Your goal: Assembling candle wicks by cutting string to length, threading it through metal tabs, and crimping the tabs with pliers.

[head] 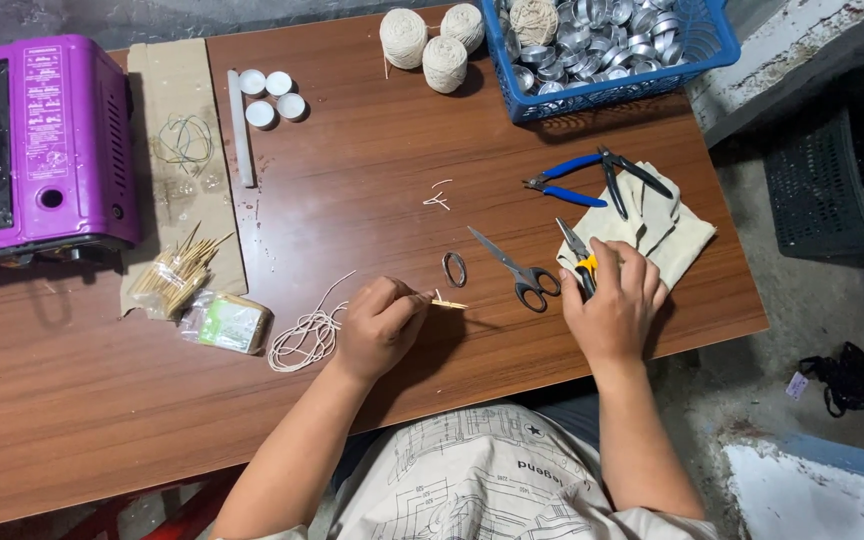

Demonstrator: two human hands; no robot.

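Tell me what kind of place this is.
Probably a small home or backyard candle-making workbench. A blue basket of empty metal tealight cups, balls of pale string and filled tealights sit on a wooden table, beside a purple stove, on a rough concrete floor.

Packaging and labels I can log from the head view:

1. Clear plastic packet (228, 322), flat, with a green-and-white insert, lying on the surface near the left edge, just beside a clear bag of wooden sticks (176, 275).
2. Pale printed label panel (44, 110), rectangular, on top of the magenta stove (37, 150), far left.
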